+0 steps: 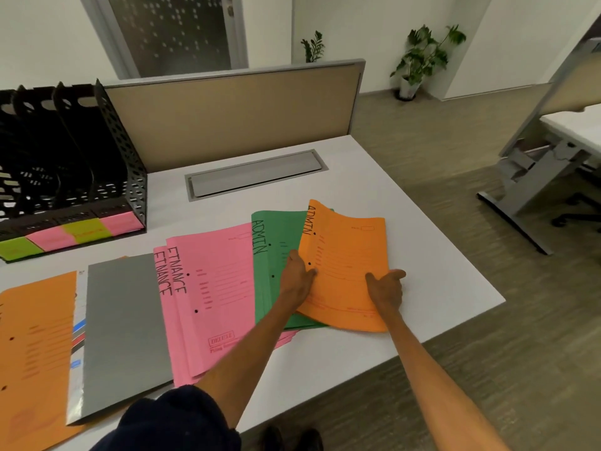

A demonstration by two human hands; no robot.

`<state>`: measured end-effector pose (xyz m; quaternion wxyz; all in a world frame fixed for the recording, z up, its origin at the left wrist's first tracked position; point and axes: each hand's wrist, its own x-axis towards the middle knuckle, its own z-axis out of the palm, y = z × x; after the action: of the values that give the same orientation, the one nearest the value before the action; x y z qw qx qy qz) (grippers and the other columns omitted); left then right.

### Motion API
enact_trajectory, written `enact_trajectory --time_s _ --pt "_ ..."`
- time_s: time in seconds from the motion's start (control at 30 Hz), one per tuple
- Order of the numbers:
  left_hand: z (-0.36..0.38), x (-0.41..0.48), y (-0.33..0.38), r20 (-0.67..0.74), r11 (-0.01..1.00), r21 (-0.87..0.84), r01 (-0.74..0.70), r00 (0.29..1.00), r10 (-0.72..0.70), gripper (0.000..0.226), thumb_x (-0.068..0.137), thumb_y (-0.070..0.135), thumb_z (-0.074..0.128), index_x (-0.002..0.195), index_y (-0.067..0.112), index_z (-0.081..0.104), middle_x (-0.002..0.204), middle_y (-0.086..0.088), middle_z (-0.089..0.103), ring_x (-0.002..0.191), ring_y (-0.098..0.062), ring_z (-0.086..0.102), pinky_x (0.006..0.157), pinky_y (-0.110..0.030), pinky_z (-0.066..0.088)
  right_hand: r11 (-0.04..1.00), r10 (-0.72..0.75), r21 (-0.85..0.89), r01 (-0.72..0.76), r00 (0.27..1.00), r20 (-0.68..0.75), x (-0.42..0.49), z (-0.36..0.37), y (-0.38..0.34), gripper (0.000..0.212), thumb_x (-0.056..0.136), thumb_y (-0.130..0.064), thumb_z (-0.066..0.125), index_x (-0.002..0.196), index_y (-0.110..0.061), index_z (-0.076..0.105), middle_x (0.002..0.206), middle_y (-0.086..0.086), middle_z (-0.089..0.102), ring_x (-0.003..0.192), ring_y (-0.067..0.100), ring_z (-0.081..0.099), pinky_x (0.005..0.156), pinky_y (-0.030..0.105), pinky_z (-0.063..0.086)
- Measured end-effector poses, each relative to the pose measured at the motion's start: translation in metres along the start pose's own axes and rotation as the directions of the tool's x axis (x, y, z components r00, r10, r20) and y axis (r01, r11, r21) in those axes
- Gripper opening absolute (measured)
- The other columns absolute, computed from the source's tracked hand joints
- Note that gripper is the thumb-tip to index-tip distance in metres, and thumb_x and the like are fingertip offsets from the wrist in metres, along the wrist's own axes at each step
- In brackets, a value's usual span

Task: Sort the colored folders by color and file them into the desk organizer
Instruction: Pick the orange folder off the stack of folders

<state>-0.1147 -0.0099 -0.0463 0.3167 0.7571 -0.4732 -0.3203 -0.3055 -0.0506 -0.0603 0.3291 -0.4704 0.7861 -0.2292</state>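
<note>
One orange folder (pixel 345 255), curled, marked ADMIN

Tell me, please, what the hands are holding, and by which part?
The lifted orange folder: left hand grips its left edge, right hand its right edge.

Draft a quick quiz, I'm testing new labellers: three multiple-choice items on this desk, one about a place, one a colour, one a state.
1. Where does the desk organizer stand?
A. at the back left of the desk
B. at the right edge
C. on the floor

2. What colour is the folder directly under the orange ADMIN folder?
A. pink
B. green
C. grey

3. The orange ADMIN folder is:
A. filed away
B. lying untouched
C. held by both hands, far end curling up

Answers:
1 A, it stands at the back left corner.
2 B, the green folder shows beneath it.
3 C, the left hand and right hand hold it.
</note>
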Motion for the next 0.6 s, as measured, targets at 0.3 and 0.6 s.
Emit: enact_trajectory --time_s 0.3,0.6 --pt "-0.021 0.005 0.012 -0.055 0.977 -0.180 -0.112 0.993 0.103 0.047 0.093 0.022 0.061 0.129 0.007 0.035 0.127 -0.011 0.054 0.109 -0.028 0.058 0.091 -0.045 0.052 0.991 -0.062 0.113 0.074 0.992 -0.106 -0.005 -0.010 -0.028 0.052 0.086 -0.026 0.067 0.123 -0.007 0.035 0.121 0.020 0.060 0.106 0.040 0.060 0.088 0.046 0.049" --pt "-0.041 0.036 0.040 -0.190 0.958 -0.199 -0.206 0.967 0.168 0.057 0.092 0.028 0.062 0.136 0.007 0.032 0.132 -0.012 0.052 0.114 -0.028 0.057 0.095 -0.047 0.051 0.949 -0.210 0.205 0.241 0.965 -0.158 0.016 -0.029 -0.072 0.059 0.079 -0.033 0.076 0.121 -0.017 0.038 0.117 0.012 0.063 0.103 0.034 0.061 0.078 0.035 0.044"
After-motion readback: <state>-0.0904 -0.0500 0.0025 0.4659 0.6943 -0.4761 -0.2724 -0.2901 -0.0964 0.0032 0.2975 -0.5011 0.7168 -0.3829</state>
